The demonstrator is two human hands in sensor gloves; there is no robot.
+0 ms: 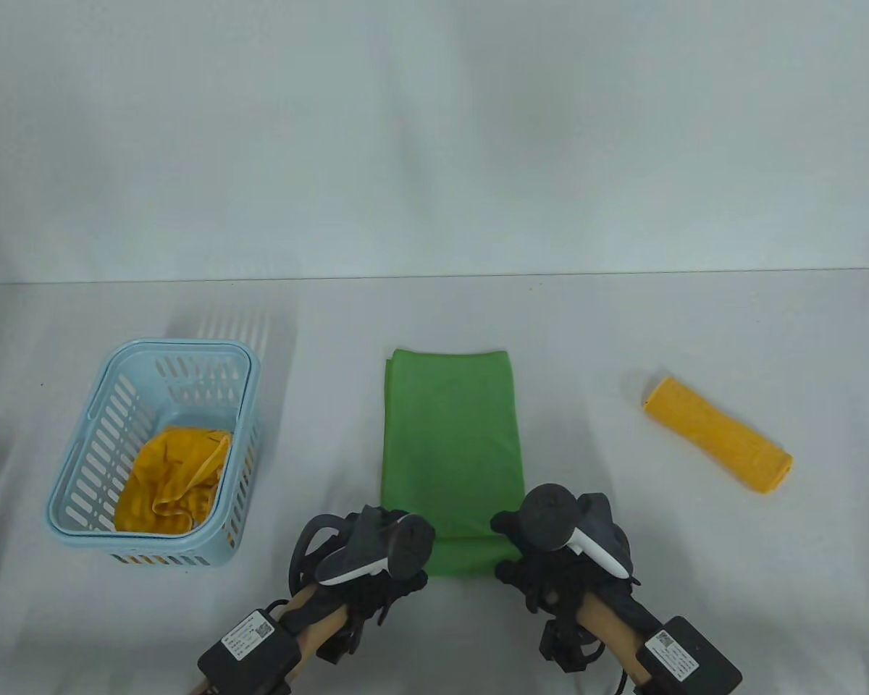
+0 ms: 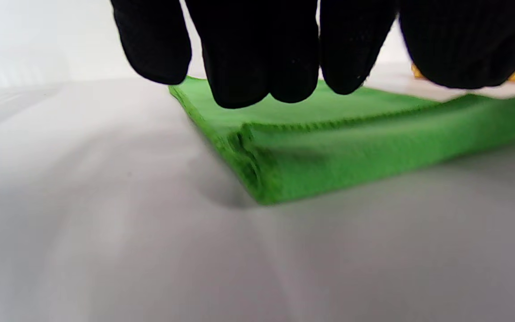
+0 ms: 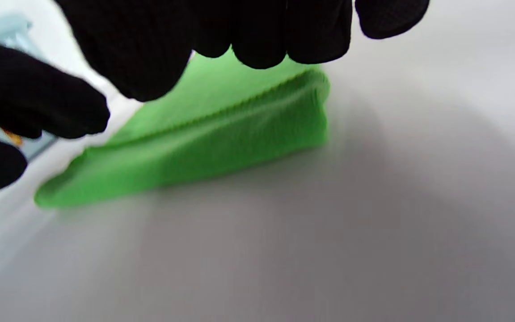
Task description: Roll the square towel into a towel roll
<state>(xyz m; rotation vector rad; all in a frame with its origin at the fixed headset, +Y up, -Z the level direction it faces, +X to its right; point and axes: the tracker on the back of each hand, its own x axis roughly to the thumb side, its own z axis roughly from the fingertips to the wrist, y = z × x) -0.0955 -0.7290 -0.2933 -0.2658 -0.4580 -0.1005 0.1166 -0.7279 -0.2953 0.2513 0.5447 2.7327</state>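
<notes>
Blue basket (image 1: 94, 463) left of green towel (image 1: 449, 441), yellow roll (image 1: 720, 444) right

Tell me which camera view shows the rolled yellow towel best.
The table view shows it best: the rolled yellow towel lies whole on the table, at the right of the green towel. The left wrist view shows only small yellow bits behind the fingers. The right wrist view does not show it.

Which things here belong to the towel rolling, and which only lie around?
For the job: green towel, left hand, right hand.

Lying about: yellow towel roll, blue basket, yellow cloth inside it.
</notes>
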